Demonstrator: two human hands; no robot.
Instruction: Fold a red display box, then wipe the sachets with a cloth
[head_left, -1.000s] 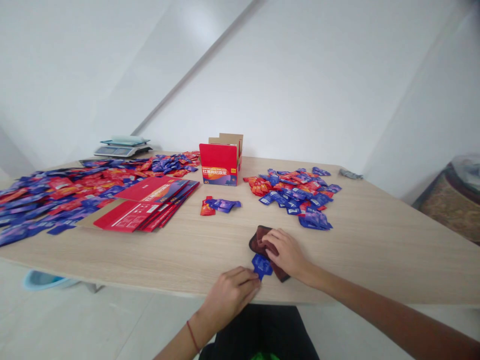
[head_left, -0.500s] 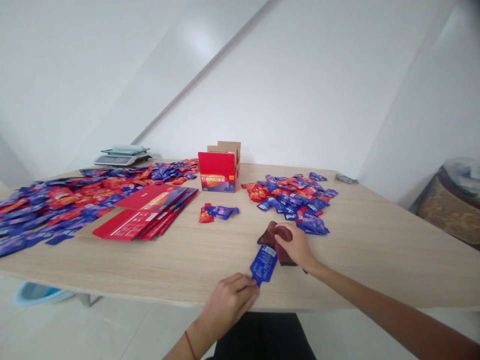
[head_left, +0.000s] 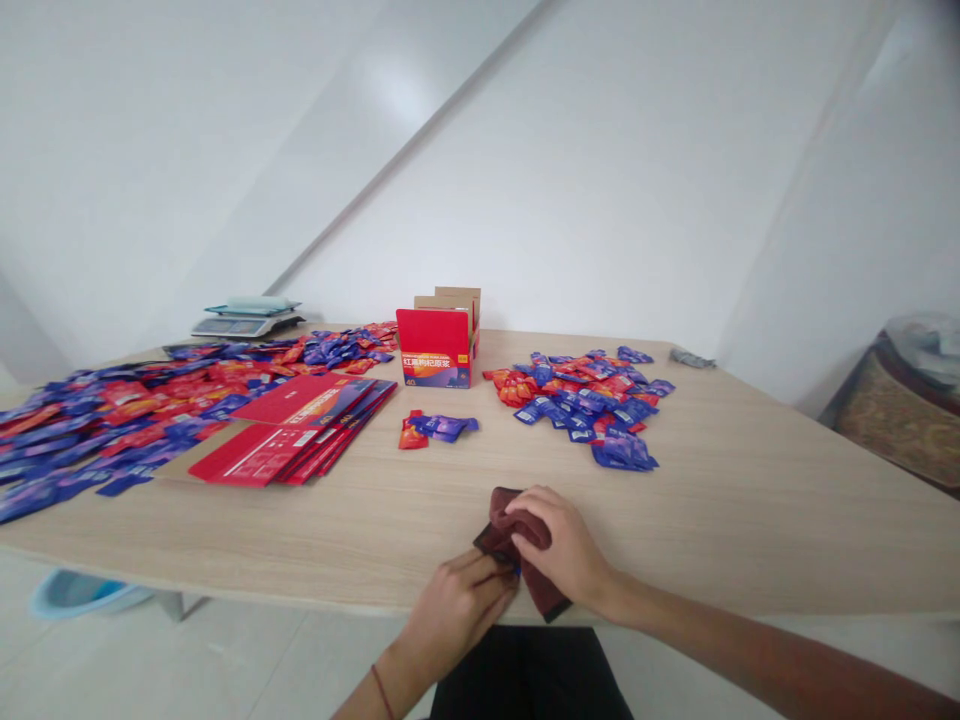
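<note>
Presently, right hand (head_left: 559, 548) grip clasps brown cloth (head_left: 501, 533) on counter (head_left: 750, 520); left hand (head_left: 456, 612) grip pinched closed at its edge.

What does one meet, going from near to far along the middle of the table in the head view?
Cloth → small sachet group → red box → wall.

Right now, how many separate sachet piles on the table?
3: a wide spread at left, a small cluster before the red box, a pile right of it. More may hide under the cloth.
</note>
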